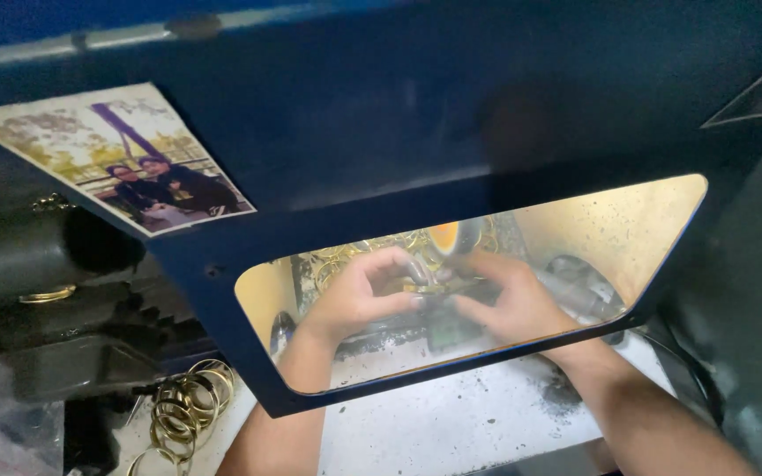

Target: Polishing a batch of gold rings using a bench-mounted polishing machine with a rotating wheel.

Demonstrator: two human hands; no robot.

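Through a clear window in a dark blue machine hood (451, 115) I see both my hands inside a lit work chamber. My left hand (359, 295) and my right hand (509, 300) meet at the middle, fingers curled around a small brass-coloured piece (425, 286) held against a dark fixture (443, 330). Which hand carries the piece is hard to tell. Just above the fingers sits a round orange-lit tool head (445, 236). Gold rings lie piled behind my hands inside the chamber.
A heap of gold-coloured bangles (183, 410) lies at the lower left outside the hood. A printed photo (116, 159) is stuck on the hood's upper left. The white, dust-speckled bench top (460, 423) runs under my forearms. Dark machinery (37, 291) stands at the left.
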